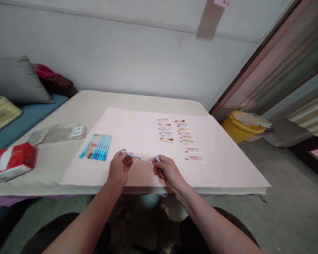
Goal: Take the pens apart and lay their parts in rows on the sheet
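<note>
My left hand [118, 168] pinches a pale blue pen barrel [128, 154] between thumb and fingers. From the barrel's right end a thin white pen refill [146, 161] runs across to my right hand [169, 170]. The right fingers are closed on the refill's far end and on a small blue-and-white pen part [157, 159], partly hidden by them. To the left of my hands lies a neat row of blue and brown pens [98, 146]. Taken-apart pens [165, 129] and pen parts with refills [193, 158] lie in two columns at the right.
A pink sheet [137, 130] covers the middle of the table [95, 100]. On the left are a clear plastic bag [59, 133] and a red tissue pack [13, 160]. A yellow bin [234, 128] stands beyond the table's right side, with a wall behind.
</note>
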A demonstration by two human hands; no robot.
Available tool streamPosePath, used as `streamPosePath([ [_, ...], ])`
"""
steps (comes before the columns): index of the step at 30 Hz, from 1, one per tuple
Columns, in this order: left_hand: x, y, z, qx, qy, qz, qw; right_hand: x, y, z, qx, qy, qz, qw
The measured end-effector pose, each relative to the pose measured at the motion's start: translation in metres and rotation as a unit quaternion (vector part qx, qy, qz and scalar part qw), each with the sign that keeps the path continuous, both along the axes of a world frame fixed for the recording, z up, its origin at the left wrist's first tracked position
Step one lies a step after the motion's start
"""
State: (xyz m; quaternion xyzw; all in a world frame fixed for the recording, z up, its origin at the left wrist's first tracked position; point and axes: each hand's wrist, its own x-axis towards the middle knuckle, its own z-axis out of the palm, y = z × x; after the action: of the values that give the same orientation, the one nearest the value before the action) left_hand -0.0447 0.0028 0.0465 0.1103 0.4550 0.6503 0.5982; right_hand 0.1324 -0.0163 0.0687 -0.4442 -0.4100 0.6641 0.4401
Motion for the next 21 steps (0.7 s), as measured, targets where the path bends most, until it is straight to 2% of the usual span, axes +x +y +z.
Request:
streamPosePath([
  [14, 0.007, -0.005, 0.003, -0.009, 0.005, -0.038, 0.999, -0.001, 0.000, -0.001, 0.005, -0.013, 0.005, 1.000],
  [18, 0.012, -0.007, 0.001, -0.026, -0.003, -0.048, 0.999, -0.001, 0.000, 0.000, 0.028, -0.076, 0.001, 0.997],
  [21, 0.016, -0.009, -0.001, -0.046, -0.009, -0.059, 0.997, -0.001, -0.001, 0.003, 0.099, -0.160, -0.011, 0.982],
])
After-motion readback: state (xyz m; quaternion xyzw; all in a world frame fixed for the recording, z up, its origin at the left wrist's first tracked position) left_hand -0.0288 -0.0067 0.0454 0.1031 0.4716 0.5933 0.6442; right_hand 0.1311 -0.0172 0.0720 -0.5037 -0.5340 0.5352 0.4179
